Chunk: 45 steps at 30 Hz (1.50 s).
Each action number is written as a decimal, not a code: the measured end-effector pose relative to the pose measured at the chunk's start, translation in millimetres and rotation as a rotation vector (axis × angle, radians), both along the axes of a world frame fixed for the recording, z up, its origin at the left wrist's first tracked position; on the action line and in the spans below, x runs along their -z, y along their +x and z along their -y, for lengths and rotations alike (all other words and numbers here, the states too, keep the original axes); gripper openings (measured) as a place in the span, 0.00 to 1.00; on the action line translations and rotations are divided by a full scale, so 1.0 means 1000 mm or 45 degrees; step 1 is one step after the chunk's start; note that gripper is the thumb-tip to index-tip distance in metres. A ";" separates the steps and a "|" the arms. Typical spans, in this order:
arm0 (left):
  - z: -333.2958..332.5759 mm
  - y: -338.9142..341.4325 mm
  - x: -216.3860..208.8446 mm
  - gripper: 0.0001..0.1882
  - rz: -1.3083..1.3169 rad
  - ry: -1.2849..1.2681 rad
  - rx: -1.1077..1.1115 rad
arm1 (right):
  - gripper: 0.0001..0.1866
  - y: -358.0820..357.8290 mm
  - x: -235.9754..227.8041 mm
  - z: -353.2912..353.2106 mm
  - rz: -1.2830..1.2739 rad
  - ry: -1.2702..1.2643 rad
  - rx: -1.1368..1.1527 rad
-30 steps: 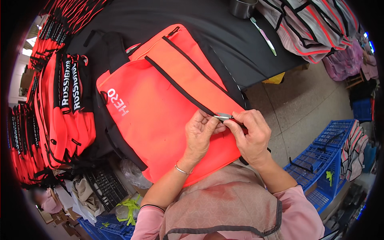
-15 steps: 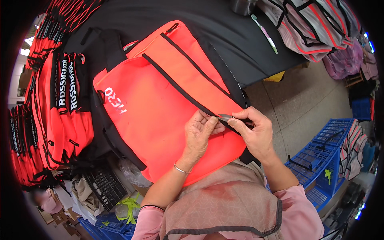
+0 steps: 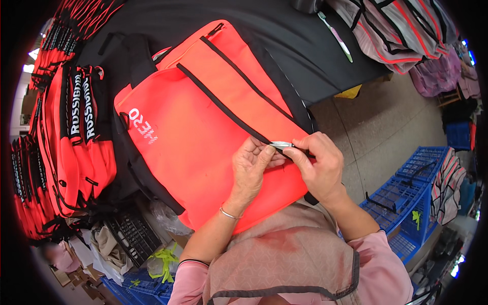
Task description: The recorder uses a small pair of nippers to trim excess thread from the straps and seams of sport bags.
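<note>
A bright red-orange backpack (image 3: 188,147) with black sides lies before me, its lower end against my apron. A wide orange flap (image 3: 244,86) with black-bound edges runs diagonally across its front. My left hand (image 3: 250,165) pinches the black binding near the flap's lower end. Close beside it, my right hand (image 3: 320,162) is closed around small metal thread snips (image 3: 281,145), their blades pointing toward my left fingertips at the binding. The snips' handle end is hidden in my right fingers.
Similar red and black backpacks (image 3: 84,147) are stacked at the left. A toothbrush (image 3: 335,38) and a dark metal cup (image 3: 306,5) lie at the far side of the black-covered table (image 3: 300,66). Grey bags (image 3: 391,30) pile at far right, with blue plastic crates (image 3: 396,201) below.
The snips have turned in my right hand, now showing a broader shiny side. The backpack sits slightly farther left and up in view. My left hand keeps its pinch.
</note>
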<state>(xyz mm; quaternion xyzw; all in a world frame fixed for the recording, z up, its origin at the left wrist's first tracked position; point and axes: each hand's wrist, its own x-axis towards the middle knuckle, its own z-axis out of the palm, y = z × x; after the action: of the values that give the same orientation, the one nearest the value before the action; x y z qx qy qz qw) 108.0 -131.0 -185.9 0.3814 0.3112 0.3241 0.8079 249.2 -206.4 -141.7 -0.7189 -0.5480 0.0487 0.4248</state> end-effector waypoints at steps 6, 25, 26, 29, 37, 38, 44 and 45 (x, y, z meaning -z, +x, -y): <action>-0.002 -0.002 -0.001 0.09 -0.038 0.028 0.023 | 0.07 0.023 0.002 0.000 -1.221 -0.361 -0.191; 0.000 -0.015 0.007 0.12 0.013 -0.139 -0.096 | 0.14 0.062 0.011 -0.004 -1.231 -0.189 0.156; 0.003 -0.012 0.005 0.12 0.014 -0.143 -0.089 | 0.14 0.060 0.017 -0.001 -1.230 -0.189 0.164; 0.008 -0.002 -0.005 0.19 -0.380 0.431 0.034 | 0.22 0.052 0.028 0.002 -1.239 -0.163 0.031; -0.006 0.013 -0.026 0.17 -0.592 0.167 0.078 | 0.27 0.025 0.021 0.043 -0.121 -0.199 -0.398; -0.005 0.017 -0.030 0.18 -0.768 0.250 0.067 | 0.27 0.025 0.028 0.044 -0.116 -0.199 -0.411; -0.017 0.017 -0.028 0.19 -0.526 0.197 -0.008 | 0.16 0.032 0.027 0.031 -0.352 -0.130 -0.252; -0.018 0.016 -0.029 0.24 -0.421 0.134 0.017 | 0.15 0.036 0.029 0.028 -0.381 -0.097 -0.273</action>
<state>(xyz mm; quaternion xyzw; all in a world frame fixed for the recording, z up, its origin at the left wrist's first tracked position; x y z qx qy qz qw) 124.2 -113.0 -157.3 0.4732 0.4199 0.2675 0.7268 285.4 -234.4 -170.9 -0.6568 -0.5499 0.2208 0.4663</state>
